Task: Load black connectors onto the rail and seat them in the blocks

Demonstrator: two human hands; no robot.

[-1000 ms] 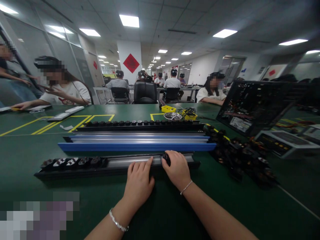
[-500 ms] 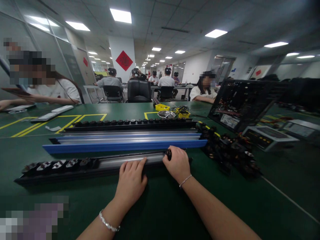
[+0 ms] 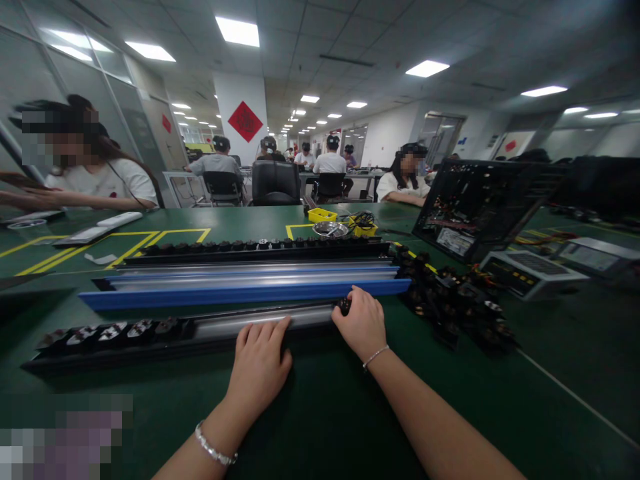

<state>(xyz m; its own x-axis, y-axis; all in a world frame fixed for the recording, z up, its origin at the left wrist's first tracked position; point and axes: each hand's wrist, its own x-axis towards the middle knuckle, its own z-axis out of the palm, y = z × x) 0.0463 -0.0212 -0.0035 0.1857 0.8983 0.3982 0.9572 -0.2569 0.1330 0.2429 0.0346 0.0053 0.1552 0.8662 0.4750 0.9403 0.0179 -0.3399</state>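
A long black channel (image 3: 215,353) with a silvery inside lies across the table in front of me. Several black socket modules with metal parts (image 3: 114,331) sit in its left part. My left hand (image 3: 261,360) hooks its fingers over the near wall at mid-length, thumb on the near side. At the channel's right end, my right hand (image 3: 361,325) grips a small black socket module (image 3: 344,306), partly covered by my fingers. Whether that module touches the channel floor is hidden.
Beyond lie blue-edged channels (image 3: 240,295) and a black channel full of modules (image 3: 260,252). A pile of black modules (image 3: 450,300) is at right, near an open computer case (image 3: 480,207) and a power supply box (image 3: 530,273). Co-workers sit around.
My right hand has shifted slightly right with the module, its fingers a little more extended. The left hand keeps its place on the channel. The whole view has shifted slightly left.
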